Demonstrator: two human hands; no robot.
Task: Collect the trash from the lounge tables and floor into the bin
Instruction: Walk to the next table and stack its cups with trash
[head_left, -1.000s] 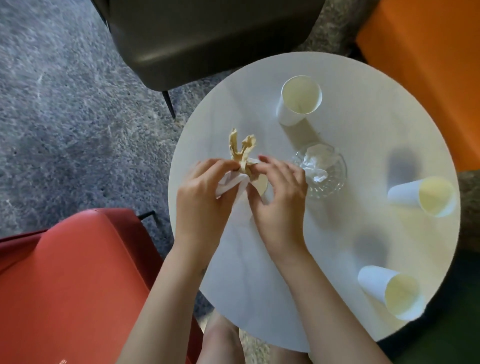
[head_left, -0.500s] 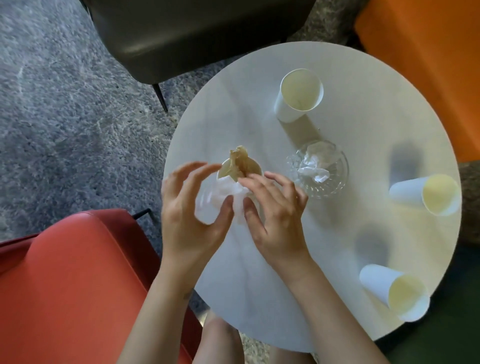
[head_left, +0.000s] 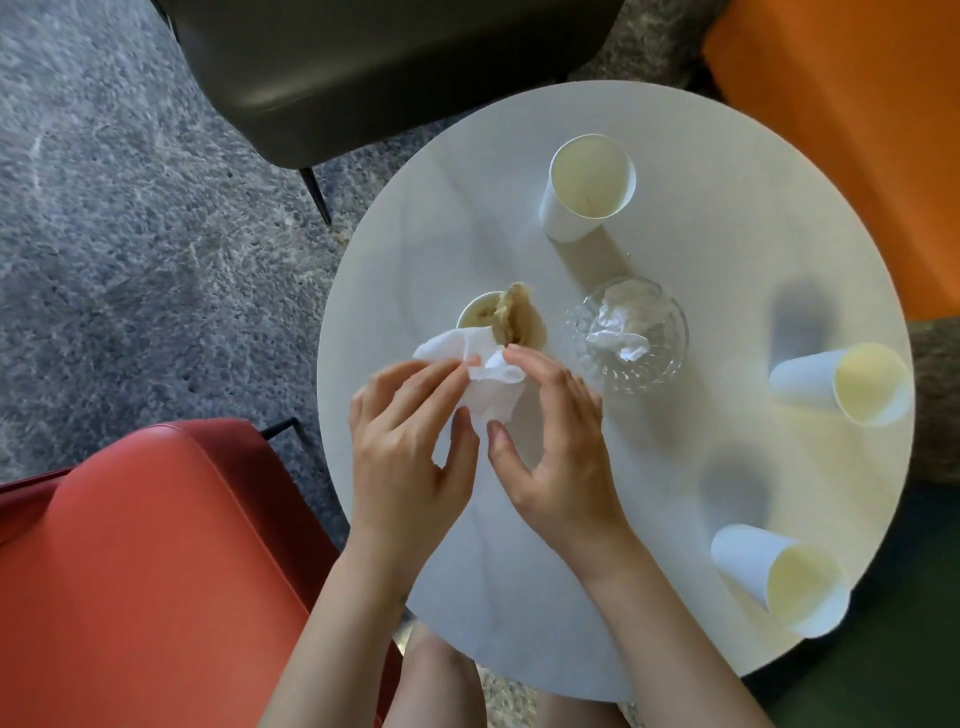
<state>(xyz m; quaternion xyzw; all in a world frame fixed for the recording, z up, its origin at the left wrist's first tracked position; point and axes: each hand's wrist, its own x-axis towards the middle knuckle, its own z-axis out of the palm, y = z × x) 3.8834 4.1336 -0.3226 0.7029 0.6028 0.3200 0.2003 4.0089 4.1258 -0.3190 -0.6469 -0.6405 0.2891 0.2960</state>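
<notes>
On the round white table (head_left: 727, 291), a small paper cup (head_left: 475, 314) stands with a crumpled brown paper (head_left: 511, 317) stuffed in it. A white napkin (head_left: 485, 376) lies bunched against the cup's near side. My left hand (head_left: 410, 441) and my right hand (head_left: 558, 441) meet over it, and each pinches the napkin between fingertips and thumb. Three more white paper cups are on the table: one upright at the back (head_left: 587, 187), two lying on their sides at the right (head_left: 852, 384) and the near right (head_left: 779, 577).
A clear glass bowl (head_left: 660, 358) holding crumpled white tissue (head_left: 621, 325) sits just right of my hands. Around the table stand a dark chair (head_left: 389, 67), a red chair (head_left: 145, 571) and an orange seat (head_left: 857, 130). Grey carpet (head_left: 130, 234) covers the floor.
The brown paper, held up between my fingers a second ago, now sits down in the small cup. My hands have drawn back toward me and grip the white napkin.
</notes>
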